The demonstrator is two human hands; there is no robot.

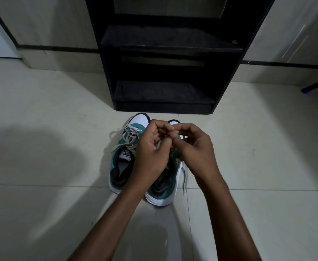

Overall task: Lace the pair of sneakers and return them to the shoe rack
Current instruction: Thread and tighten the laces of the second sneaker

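Two teal-and-white sneakers stand side by side on the pale tiled floor, toes toward the rack. The left sneaker [124, 157] has its grey lace tied in a loose bow [129, 137]. Above the right sneaker [163, 191], my left hand [152, 153] and my right hand [193, 147] meet with fingers pinched together on its lace, which is mostly hidden by the fingers. A loose lace end [183, 178] hangs down the shoe's right side. The black shoe rack [165, 72] stands just beyond the toes, its shelves bare.
Cream tiled walls with a dark skirting strip flank the rack. A dark bar with a blue tip [316, 85] lies on the floor at the far right. My shadow [32, 155] falls across the tiles on the left.
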